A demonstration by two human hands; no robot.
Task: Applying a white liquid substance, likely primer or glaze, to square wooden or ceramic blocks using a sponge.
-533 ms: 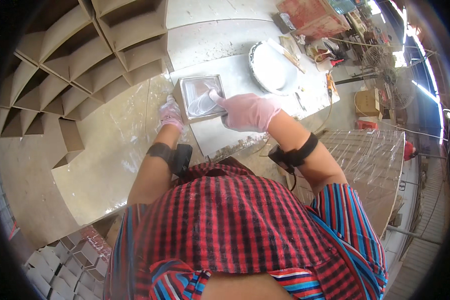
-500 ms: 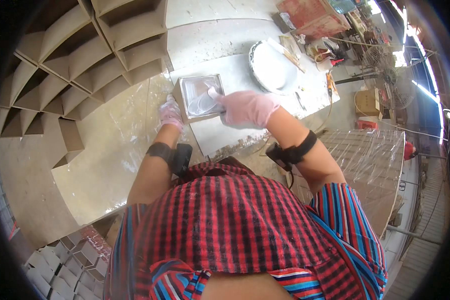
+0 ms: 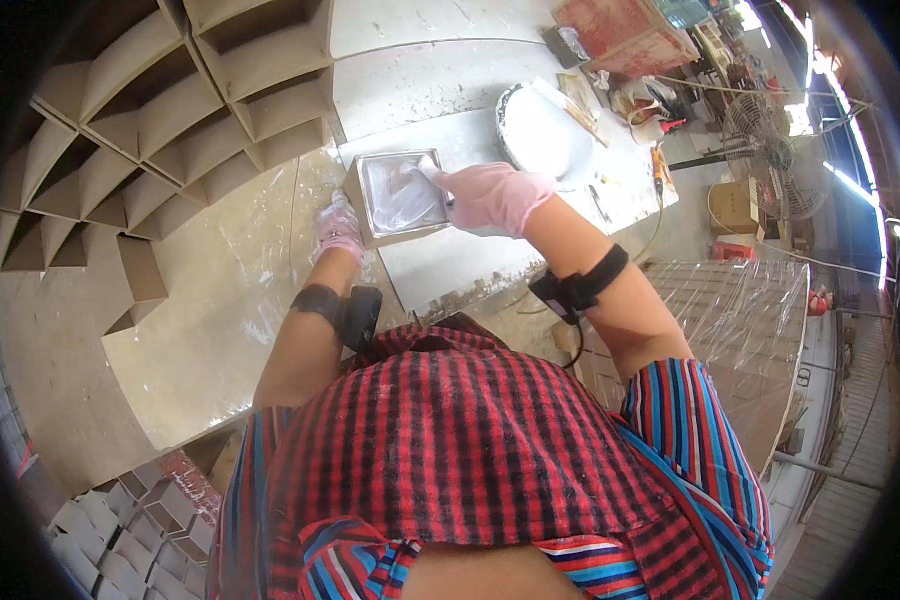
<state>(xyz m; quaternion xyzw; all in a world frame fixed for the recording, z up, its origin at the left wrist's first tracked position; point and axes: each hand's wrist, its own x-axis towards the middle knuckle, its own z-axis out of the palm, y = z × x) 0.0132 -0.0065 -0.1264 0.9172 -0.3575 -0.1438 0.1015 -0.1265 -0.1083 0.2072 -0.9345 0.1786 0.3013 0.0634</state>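
Observation:
In front of me stands a small open board box (image 3: 410, 236), brownish outside, with a wet-looking whitish coating inside. My left hand (image 3: 341, 226), in a pink glove smeared white, lies along the box's left side with its fingers stretched out. My right hand (image 3: 495, 198), also in a pink glove, is over the box's right rim. Its fingers are bent, and a whitened tip reaches to the far right corner of the box. Whether anything is pinched in those fingers is hidden. Beyond my right hand is a round tub (image 3: 550, 135) of white paste.
A stick (image 3: 585, 125) lies across the tub's edge. Stacked board compartments (image 3: 150, 110) rise at the far left. An orange-handled tool (image 3: 660, 165) lies at the white board's right end. A plastic-wrapped stack (image 3: 730, 330) and a fan (image 3: 760, 150) stand to the right.
My right hand has moved slightly left and away from me, its whitened tip now nearer the box's far right corner. My left hand stays beside the box.

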